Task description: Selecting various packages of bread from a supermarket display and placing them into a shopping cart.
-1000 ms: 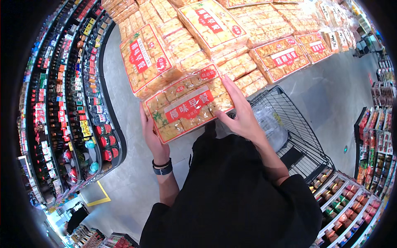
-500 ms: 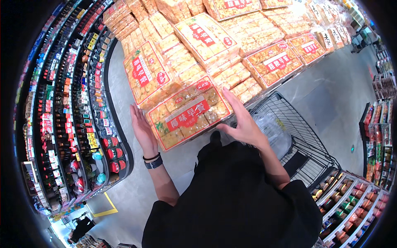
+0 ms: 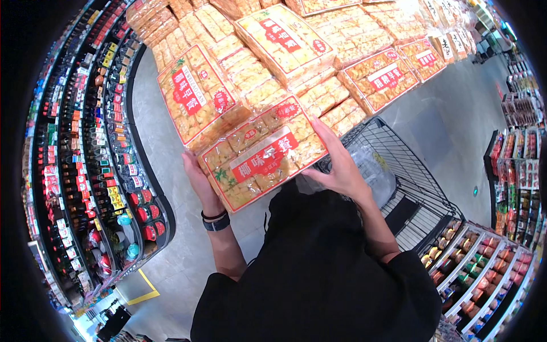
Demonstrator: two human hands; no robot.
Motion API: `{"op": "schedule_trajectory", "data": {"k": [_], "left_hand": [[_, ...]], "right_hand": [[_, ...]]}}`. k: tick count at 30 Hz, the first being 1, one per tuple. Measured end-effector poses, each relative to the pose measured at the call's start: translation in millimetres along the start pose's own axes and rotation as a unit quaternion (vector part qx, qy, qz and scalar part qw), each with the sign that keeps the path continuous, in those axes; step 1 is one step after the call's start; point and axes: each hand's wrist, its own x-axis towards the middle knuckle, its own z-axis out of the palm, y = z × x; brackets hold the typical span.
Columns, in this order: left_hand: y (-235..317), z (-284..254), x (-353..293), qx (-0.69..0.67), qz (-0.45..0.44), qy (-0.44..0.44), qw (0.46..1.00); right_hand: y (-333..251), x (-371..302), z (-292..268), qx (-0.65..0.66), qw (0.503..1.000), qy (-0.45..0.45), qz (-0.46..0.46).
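A flat clear-wrapped package of golden pastry pieces [image 3: 250, 185] with a red label band is held between my two hands at the near edge of a heaped display. My left hand [image 3: 199, 179], with dark bands at the wrist, presses against its left end, the fingers partly hidden behind it. At the right end, my right hand [image 3: 340, 165] grips the package, thumb below and fingers along the side. Similar packages lie just beyond: a tilted one [image 3: 196, 94] to the left and a yellow-topped one [image 3: 285, 43] farther back.
A black wire shopping cart [image 3: 421, 188] holding a clear plastic bag [image 3: 373, 176] stands close on my right. Curved shelves of bottles and jars [image 3: 105, 171] line the left. Tiered shelving of packaged goods [image 3: 478, 273] fills the lower right.
My hands have closed in on the package's two ends. The display has shifted slightly left and up in view, while the held package sits a little farther right against it.
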Motion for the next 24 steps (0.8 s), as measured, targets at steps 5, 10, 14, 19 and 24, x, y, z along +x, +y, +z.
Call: {"op": "schedule_trajectory", "data": {"k": [5, 10, 14, 19, 24], "left_hand": [[-5.4, -1.7, 0.9, 0.031, 0.016, 0.010, 0.999], [-28.9, -25.8, 7.7, 0.046, 0.102, 0.021, 0.993], [-62.5, -73.4, 2.8, -0.043, 0.090, 0.016, 0.995], [-123.7, -155.8, -38.2, -0.049, -0.138, 0.198, 0.969], [-193.2, -215.2, -71.7, -0.080, -0.328, 0.328, 0.882]], "right_hand": [[6.1, -2.4, 7.9, 0.012, 1.000, 0.022, 0.011], [21.8, -23.5, 21.5, 0.083, 0.989, 0.121, 0.017], [52.6, -79.3, 0.6, 0.037, 0.968, 0.233, 0.085], [122.2, -212.1, -41.0, -0.207, 0.884, 0.210, 0.363], [213.1, -446.6, -18.2, -0.243, 0.790, -0.145, 0.543]]}}
